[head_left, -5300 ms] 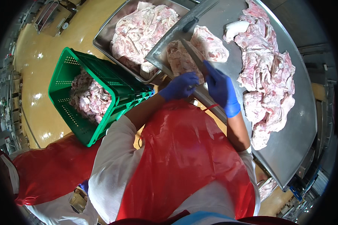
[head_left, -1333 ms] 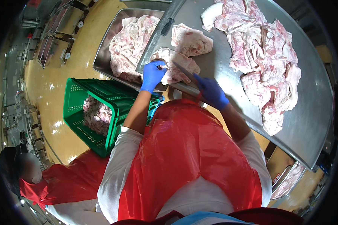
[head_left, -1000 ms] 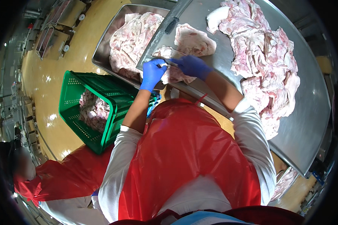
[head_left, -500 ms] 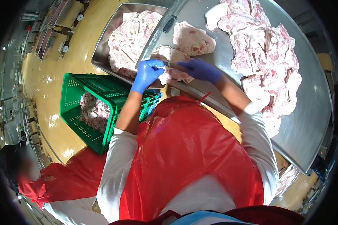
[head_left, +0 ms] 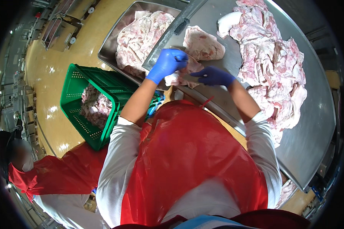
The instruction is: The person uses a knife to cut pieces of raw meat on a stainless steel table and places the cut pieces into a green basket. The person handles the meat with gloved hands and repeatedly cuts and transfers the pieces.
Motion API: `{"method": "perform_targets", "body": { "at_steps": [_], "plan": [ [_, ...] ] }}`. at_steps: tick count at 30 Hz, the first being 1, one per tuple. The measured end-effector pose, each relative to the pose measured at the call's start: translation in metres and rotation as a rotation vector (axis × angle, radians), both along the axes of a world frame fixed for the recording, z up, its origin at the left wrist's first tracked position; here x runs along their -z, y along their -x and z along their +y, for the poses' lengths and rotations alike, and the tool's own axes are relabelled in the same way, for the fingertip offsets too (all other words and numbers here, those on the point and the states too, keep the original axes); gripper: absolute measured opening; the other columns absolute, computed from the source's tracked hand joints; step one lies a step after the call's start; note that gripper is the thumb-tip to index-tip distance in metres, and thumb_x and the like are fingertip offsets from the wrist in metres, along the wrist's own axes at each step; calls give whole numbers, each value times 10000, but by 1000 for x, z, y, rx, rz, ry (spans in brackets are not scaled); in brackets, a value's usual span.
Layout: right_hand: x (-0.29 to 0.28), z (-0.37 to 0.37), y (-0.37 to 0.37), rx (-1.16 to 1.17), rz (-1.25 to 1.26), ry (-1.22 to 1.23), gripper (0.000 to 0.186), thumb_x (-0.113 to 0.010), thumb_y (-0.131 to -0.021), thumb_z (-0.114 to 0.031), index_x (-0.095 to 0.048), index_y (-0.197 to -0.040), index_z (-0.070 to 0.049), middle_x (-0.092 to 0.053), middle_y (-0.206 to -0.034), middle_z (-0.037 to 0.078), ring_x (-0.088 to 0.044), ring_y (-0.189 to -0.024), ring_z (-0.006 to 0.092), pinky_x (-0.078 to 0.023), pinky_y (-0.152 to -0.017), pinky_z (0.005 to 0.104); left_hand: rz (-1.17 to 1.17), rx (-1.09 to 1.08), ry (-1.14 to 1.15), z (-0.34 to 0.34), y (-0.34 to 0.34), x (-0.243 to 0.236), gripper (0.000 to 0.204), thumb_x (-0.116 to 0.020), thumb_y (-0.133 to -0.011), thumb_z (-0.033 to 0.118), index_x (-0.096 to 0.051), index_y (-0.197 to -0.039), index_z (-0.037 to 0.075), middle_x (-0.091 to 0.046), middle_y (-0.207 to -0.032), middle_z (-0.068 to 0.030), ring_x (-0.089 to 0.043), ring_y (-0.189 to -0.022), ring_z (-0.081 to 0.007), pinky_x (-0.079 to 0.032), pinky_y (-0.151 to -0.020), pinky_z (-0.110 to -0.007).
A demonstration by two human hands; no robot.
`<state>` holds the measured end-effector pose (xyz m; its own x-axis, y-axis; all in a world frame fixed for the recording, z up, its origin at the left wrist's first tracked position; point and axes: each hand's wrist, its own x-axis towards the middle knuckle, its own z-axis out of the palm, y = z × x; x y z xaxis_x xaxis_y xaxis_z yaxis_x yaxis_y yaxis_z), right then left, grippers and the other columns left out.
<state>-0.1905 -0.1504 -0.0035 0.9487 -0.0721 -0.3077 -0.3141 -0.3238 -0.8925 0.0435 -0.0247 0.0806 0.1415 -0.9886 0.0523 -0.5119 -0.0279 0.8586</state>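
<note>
My left hand, in a blue glove, is closed with its fingertips pinching a piece of pale fatty meat at the near-left edge of the metal table. Just right of that piece is my right hand, also blue-gloved, with its fingers curled and the forefinger side toward the meat. Whatever it grips, if anything, I cannot make out. My hands partly cover the meat piece. Beyond them a second flat piece of meat lies on the table.
A large heap of fatty meat lies along the right of the steel table. At left stand a metal tub of meat pieces and a tilted green crate holding trimmings. A co-worker in a red apron is close at lower left. A small dark object rests on the table's rim.
My left hand has moved right and slightly away over the meat, turning its knuckles up. My right hand has drawn a little to the right. The whole view has shifted slightly.
</note>
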Motion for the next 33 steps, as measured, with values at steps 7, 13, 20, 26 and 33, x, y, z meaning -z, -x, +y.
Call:
{"method": "perform_targets", "body": {
  "at_steps": [7, 13, 20, 26, 33],
  "plan": [
    [-31, 41, 6, -76, -140, 157, 465, -637, -959, -183, -621, -1423, -167, -723, -845, 171, -657, -682, 228, -538, -733, 383, 104, -612, 611, 39, -40, -89, 182, -773, -834, -33, -738, -1011, -11, -715, -948, -38, -637, -829, -105, -546, -740, -264],
    [-42, 63, 100, 517, -51, 126, 485, -610, -997, -145, -570, -1480, -114, -628, -732, 4, -557, -611, 74, -495, -611, 272, -793, -1307, 63, 247, -138, -91, 228, -821, -798, 117, -750, -987, 11, -740, -952, -120, -703, -789, -231, -568, -731, -362],
    [-21, 85, 82, 893, -112, -100, 572, -600, -991, -84, -478, -1550, -105, -634, -822, -10, -558, -665, 58, -492, -626, 244, -80, -768, -129, 114, -57, -14, 379, -781, -809, 137, -727, -1175, 55, -720, -1028, -164, -704, -901, -259, -563, -835, -352],
    [-37, 94, 53, 810, -90, 102, 581, -616, -974, -55, -486, -1539, -79, -658, -837, 4, -544, -688, 66, -484, -651, 247, -593, 160, 36, -43, -75, 82, 468, -684, -757, 39, -676, -1221, 107, -682, -1176, -182, -634, -1124, -391, -520, -980, -451],
    [-12, 134, 88, 935, -65, 130, 549, -643, -932, -38, -565, -1474, -77, -660, -790, 33, -580, -665, 90, -509, -649, 280, -600, 304, -166, -26, -93, 77, 211, -730, -754, 163, -726, -952, 87, -697, -997, -160, -657, -1013, -390, -543, -869, -466]
  ]
}}
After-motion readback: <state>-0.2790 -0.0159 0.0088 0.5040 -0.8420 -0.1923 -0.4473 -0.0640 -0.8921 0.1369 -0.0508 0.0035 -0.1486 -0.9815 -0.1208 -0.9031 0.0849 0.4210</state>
